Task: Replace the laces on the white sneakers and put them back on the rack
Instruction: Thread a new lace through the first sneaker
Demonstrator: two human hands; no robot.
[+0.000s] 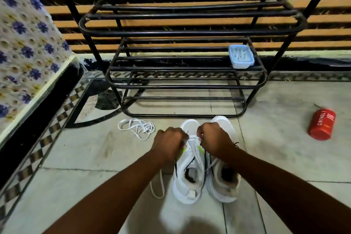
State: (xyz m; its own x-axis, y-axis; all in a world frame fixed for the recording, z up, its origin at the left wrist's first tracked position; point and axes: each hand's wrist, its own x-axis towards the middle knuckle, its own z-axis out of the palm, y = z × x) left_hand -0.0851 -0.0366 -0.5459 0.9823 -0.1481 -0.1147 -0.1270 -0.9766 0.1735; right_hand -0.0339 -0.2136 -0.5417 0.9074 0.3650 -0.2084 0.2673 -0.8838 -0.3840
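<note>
Head view: left hand (169, 143) and right hand (214, 138) are each pinching the white lace (193, 137) over a white sneaker (190, 178) sitting on the floor (91, 150) just before the rack (190, 31). The lace is looking limp and light, so I'm reckoning on gripping near its tips; the sneaker is showing lime flashes and black trim.

You've got a glossy black metal rack (190, 32), smooth white sneakers (190, 182), flat cloth laces (136, 127), polished stone floor (275, 154).
</note>
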